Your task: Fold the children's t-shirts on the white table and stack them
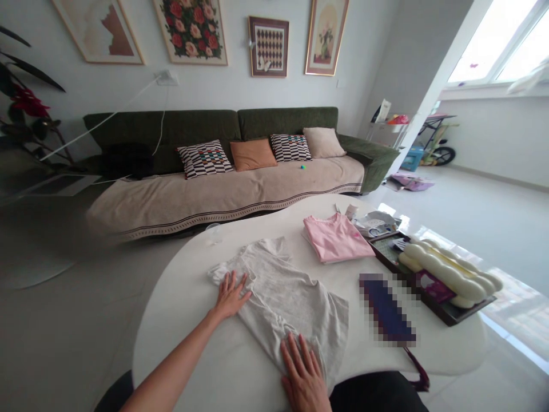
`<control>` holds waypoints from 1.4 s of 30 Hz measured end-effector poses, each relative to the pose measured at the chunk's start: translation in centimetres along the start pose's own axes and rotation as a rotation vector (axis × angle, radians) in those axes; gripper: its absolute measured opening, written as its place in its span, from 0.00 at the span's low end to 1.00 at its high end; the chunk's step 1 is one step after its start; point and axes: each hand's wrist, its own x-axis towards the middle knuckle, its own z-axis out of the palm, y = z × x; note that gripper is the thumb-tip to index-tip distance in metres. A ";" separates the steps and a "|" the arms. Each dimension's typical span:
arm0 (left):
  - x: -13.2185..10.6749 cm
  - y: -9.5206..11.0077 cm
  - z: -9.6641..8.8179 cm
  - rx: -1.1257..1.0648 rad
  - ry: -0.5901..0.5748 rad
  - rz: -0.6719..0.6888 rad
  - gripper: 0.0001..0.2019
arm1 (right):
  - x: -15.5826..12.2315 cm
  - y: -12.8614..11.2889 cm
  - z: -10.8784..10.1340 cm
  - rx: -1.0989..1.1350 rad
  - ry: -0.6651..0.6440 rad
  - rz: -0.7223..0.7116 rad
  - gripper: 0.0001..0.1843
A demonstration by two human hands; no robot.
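A light grey T-shirt (295, 292) lies spread on the white table (180, 332), somewhat wrinkled, its hem toward the right. My left hand (231, 294) rests flat on the sleeve and shoulder area at its left, fingers spread. Nearer to me, my right hand (302, 372) presses flat on the shirt's near side, its fingers stretched out. Neither hand grips anything. Beyond the grey shirt, a pink folded garment (337, 237) sits on the table.
A dark tray (448, 315) at the right holds a puffy cream-coloured item (450, 272). Between it and the shirt lies a blurred-out dark object (388, 309) with a strap. A clear cup (213, 233) stands near the far left edge. Behind is a green sofa (287, 117) with cushions.
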 end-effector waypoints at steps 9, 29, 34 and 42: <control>7.4 1.3 -2.2 -0.015 -0.018 0.067 0.23 | 2.2 -5.4 6.4 0.103 0.114 -0.191 0.32; 10.5 14.9 0.5 -0.170 0.115 0.122 0.19 | 4.3 8.0 -4.2 0.254 0.114 0.601 0.19; 12.1 19.1 3.0 -0.257 0.118 0.037 0.19 | 3.8 7.0 -3.3 0.479 0.225 0.647 0.20; 13.5 13.9 1.6 -0.635 0.225 -0.202 0.11 | 3.0 5.6 -2.2 0.450 0.392 0.296 0.11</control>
